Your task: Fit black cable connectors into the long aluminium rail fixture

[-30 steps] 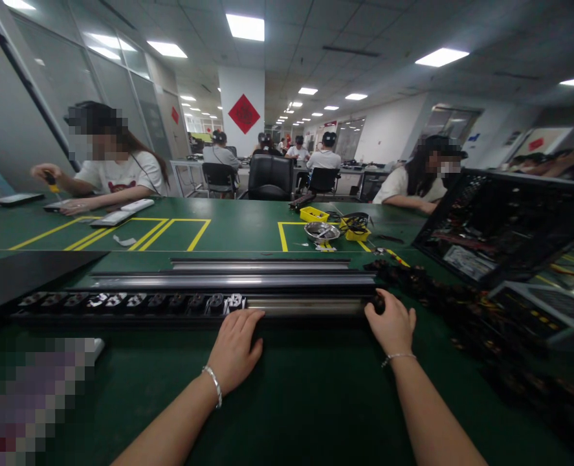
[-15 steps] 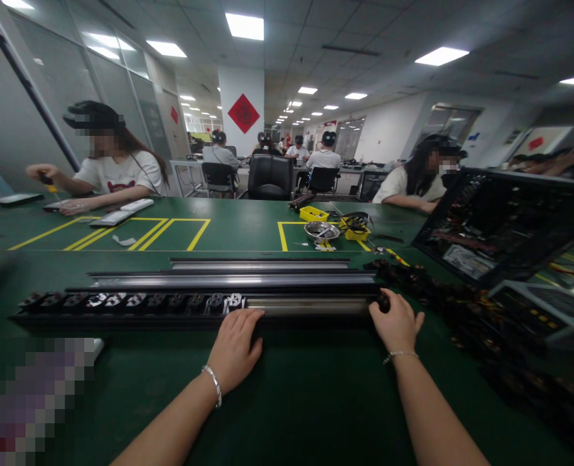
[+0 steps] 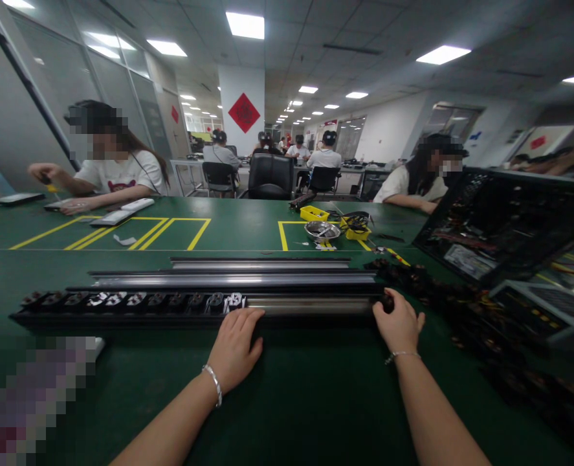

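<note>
A long black rail [image 3: 310, 321], shaped like a power strip housing, lies across the table in front of me. Its left part holds a row of several socket modules [image 3: 156, 299]; to their right the channel shows a bare metallic bottom. My left hand [image 3: 235, 343] rests its fingers on the front edge beside the last light-coloured socket, thumb apart. At the rail's right end, my right hand [image 3: 399, 323] pinches a small dark part [image 3: 388, 302], which looks like a black socket module. My fingers hide much of it.
Metal rails [image 3: 238, 279] lie behind the housing. A pile of black modules [image 3: 466, 323] spreads to the right, beside an open computer case [image 3: 505, 223] and a power supply [image 3: 543, 314]. Farther back stand a metal bowl [image 3: 322, 231] and yellow bins [image 3: 314, 213]. Co-workers sit across the table.
My right hand has shifted slightly to the right with the dark part. My left hand and the rail have stayed in place.
</note>
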Available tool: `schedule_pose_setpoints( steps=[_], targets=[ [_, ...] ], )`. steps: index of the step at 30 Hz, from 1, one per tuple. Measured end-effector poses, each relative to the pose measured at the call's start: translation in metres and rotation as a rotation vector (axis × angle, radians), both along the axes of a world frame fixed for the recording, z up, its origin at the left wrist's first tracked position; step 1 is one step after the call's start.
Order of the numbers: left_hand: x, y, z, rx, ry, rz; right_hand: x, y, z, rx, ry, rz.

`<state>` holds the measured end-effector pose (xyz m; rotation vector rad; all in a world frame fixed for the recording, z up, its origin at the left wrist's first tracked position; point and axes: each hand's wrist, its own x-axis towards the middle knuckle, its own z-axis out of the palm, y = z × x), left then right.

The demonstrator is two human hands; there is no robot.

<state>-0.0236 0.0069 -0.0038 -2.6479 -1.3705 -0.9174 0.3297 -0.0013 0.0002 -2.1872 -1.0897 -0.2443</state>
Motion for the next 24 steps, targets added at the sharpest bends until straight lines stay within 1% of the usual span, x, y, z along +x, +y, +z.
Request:
schedule_pose_setpoints(
  steps=[7, 12, 15, 20, 24],
  targets=[
    [0.000, -0.001, 0.001, -0.016, 0.005, 0.005, 0.011, 0.003, -0.010, 0.107, -0.087, 0.020],
    [0.000, -0.001, 0.001, -0.009, 0.000, 0.002, 0.020, 0.002, -0.011, 0.043, -0.074, 0.029],
    [0.000, 0.000, 0.002, -0.006, 0.005, 0.000, 0.024, 0.000, -0.009, 0.040, -0.041, 0.027],
    [0.000, -0.001, 0.002, -0.014, 0.014, 0.003, 0.024, -0.001, -0.006, 0.042, -0.025, 0.026],
    [0.000, 0.000, 0.001, -0.010, 0.020, 0.002, 0.024, -0.003, -0.002, -0.007, 0.044, -0.010]
  ],
)
